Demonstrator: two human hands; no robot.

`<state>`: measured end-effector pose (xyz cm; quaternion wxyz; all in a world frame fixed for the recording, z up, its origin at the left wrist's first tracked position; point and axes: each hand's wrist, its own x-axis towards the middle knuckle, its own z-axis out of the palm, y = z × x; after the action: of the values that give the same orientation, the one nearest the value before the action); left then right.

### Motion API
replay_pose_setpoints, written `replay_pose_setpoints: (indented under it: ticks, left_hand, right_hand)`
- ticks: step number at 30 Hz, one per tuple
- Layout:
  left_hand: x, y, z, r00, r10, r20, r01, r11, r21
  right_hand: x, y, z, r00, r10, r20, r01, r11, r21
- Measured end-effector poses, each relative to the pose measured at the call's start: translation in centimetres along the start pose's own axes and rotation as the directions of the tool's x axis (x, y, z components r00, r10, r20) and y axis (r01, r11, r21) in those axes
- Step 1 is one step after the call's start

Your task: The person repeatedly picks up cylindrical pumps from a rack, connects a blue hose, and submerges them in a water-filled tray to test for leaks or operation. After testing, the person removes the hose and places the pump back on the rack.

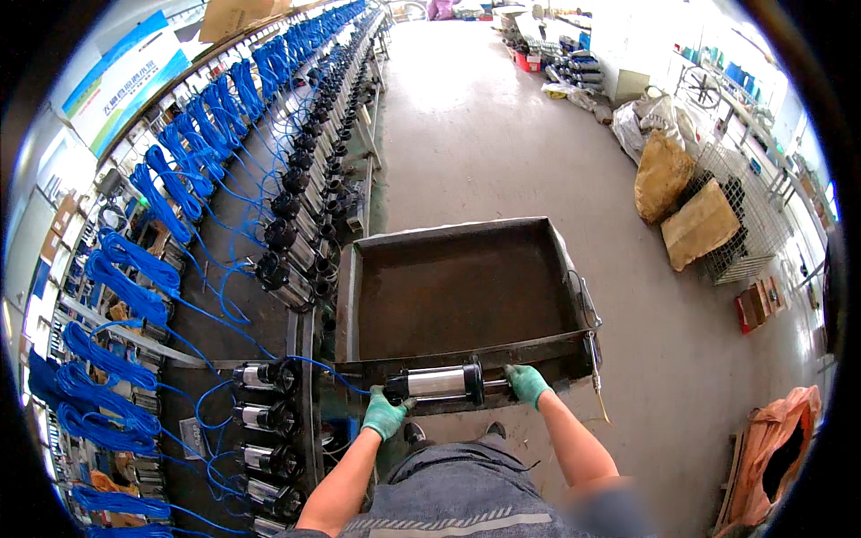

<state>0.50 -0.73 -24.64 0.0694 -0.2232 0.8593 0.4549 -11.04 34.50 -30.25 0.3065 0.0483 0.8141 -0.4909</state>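
Observation:
A motor pump [437, 384] with a silver cylindrical body and black ends lies sideways across the near ledge of a metal trough. Its blue cable runs off to the left. My left hand [386, 415], in a green glove, is closed at the pump's left end, its fingers partly hidden. From the black right end a thin metal rod [495, 384] sticks out. My right hand [527, 384], also gloved in green, closes at the rod's outer end.
The brown-floored trough [350, 305] stands right before me. Along the left, a bench holds rows of similar pumps [269, 417] and coiled blue cables [108, 354]. A hose [599, 386] hangs at the trough's right corner. Farther right are a wire cage [744, 224] and sacks [704, 224].

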Motion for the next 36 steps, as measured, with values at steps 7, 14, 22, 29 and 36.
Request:
replay_pose_setpoints:
  ticks: [7,14,22,29,36]
  left_hand:
    - [0.6,-1.7,0.4,0.999,0.033,-0.019,-0.034,0.999,-0.016]
    - [0.4,-1.5,-0.1,1.0,-0.002,-0.026,0.003,1.0,0.005]
    - [1.3,-3.2,0.9,0.999,0.036,0.0,-0.036,0.999,-0.036]
    - [1.6,-4.0,1.1,0.999,0.042,-0.015,-0.042,0.999,0.016]
    - [0.7,-2.1,0.3,1.0,-0.014,0.004,0.014,0.999,-0.028]
  right_hand:
    - [-2.7,-0.1,-3.2,0.776,-0.615,0.142,0.607,0.666,-0.433]
    - [-0.8,-0.3,0.7,0.98,0.086,0.18,-0.17,0.837,0.521]
    - [-2.3,-1.9,-2.2,0.967,0.036,0.25,-0.085,0.979,0.187]
    - [-2.1,-2.1,-1.5,0.954,-0.298,0.045,0.299,0.918,-0.262]
    - [-2.4,-0.3,-3.0,0.843,-0.512,0.167,0.538,0.796,-0.276]
